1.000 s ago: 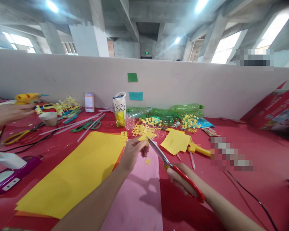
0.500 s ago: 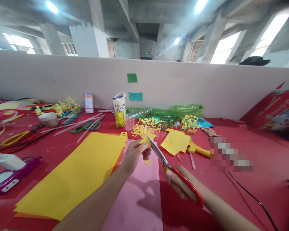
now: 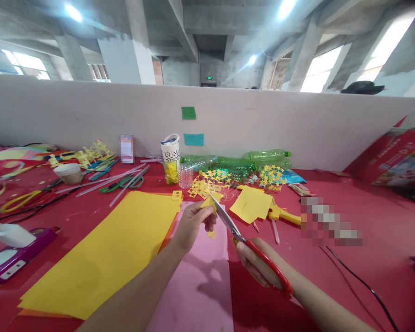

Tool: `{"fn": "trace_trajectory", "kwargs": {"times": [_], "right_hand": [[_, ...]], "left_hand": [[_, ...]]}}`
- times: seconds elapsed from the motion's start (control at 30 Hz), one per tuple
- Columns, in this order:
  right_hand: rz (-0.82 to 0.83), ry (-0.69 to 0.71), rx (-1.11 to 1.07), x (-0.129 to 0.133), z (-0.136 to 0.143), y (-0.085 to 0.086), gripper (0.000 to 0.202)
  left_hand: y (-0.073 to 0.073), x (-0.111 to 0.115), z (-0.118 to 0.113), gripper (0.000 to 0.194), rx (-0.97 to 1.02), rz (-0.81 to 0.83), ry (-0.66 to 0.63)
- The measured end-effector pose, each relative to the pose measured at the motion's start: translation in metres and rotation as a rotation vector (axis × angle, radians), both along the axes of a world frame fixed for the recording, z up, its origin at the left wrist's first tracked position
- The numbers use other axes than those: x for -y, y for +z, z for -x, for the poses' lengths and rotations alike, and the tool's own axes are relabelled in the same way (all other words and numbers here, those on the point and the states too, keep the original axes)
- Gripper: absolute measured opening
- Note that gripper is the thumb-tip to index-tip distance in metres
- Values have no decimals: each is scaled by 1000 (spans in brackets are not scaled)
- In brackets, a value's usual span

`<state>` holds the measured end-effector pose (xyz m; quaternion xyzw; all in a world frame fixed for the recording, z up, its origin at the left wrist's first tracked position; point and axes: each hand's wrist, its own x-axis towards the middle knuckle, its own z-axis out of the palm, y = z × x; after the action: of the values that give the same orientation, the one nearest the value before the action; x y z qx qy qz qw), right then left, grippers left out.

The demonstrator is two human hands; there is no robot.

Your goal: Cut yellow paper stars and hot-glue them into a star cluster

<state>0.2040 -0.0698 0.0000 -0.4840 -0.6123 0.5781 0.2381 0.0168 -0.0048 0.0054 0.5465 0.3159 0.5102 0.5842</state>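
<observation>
My left hand [image 3: 195, 223] pinches a small piece of yellow paper [image 3: 208, 203] above a pink sheet [image 3: 197, 295]. My right hand [image 3: 257, 260] is wrapped round the red handles of a pair of scissors [image 3: 231, 223]. The blade tips touch or overlap the yellow piece beside my left fingertips. Below my left hand, a small yellow scrap [image 3: 210, 234] lies on the pink sheet. To the left are large yellow sheets [image 3: 107, 253] with orange ones beneath. Yellow square papers [image 3: 251, 204] lie to the right of the scissors.
Yellow star cutouts [image 3: 210, 182], green bottles [image 3: 235, 166] and a patterned cup [image 3: 170, 152] stand or lie at the back. A yellow glue gun [image 3: 285, 216] is on the right. At left are a purple power strip [image 3: 24, 258], yellow-handled scissors [image 3: 22, 200] and a paper cup [image 3: 69, 174].
The view has shifted very slightly. Both hands, the yellow piece and the scissors hold nearly the same positions.
</observation>
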Motion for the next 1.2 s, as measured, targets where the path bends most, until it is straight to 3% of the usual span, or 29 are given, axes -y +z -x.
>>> {"fn": "trace_trajectory", "kwargs": {"times": [0.3, 0.73, 1.0, 1.2], "right_hand": [[-52, -76, 50, 2, 4, 8, 50], [-29, -35, 59, -2, 0, 8, 48], [-3, -69, 109, -3, 1, 13, 49], [-44, -5, 120, -2, -1, 9, 47]], "left_hand": [[1, 0, 0, 23, 12, -1, -12], [2, 0, 2, 24, 24, 23, 10], [0, -7, 7, 19, 77, 1, 102], [3, -9, 8, 21, 54, -36, 100]]}}
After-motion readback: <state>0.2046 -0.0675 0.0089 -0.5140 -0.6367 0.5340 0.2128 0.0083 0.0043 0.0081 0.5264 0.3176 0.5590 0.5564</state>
